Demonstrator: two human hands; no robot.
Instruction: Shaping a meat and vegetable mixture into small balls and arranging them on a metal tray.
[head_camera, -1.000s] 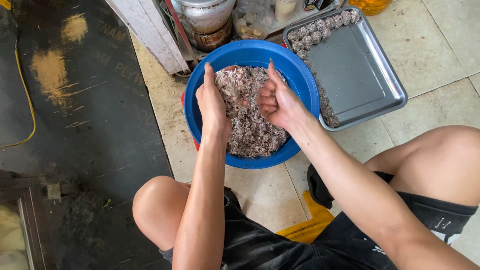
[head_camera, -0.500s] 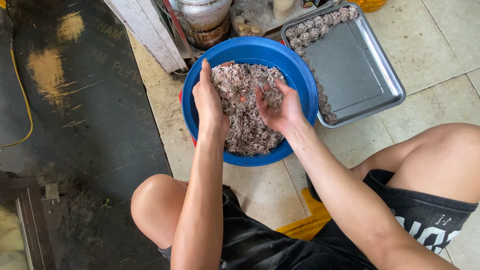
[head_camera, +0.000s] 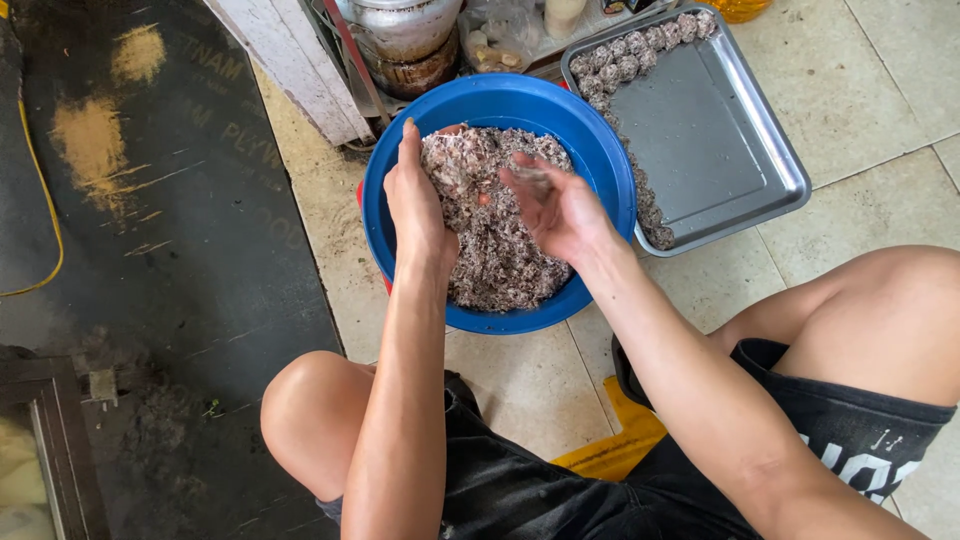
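Left hand (head_camera: 420, 205) cups mince (head_camera: 495, 250); right hand (head_camera: 555, 205) spread above it in bowl (head_camera: 600, 160); tray (head_camera: 720, 150) beside, tiled floor (head_camera: 880, 80).

The tiled floor (head_camera: 860, 90) carries a blue basin (head_camera: 600, 150) under both hands, a steel tray (head_camera: 720, 140) touching its far-right side.

Both hands, left hand (head_camera: 420, 205) and right hand (head_camera: 555, 205), work minced mixture (head_camera: 495, 255) in blue basin (head_camera: 600, 160).

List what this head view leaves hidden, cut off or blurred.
- Right hand: fingertips blurred, so any grip is unclear.
- Blue bowl: its bottom is hidden under the mince.
- Metal pot: cut off by the top edge.
- Metal tray: far corner cut off at the top.
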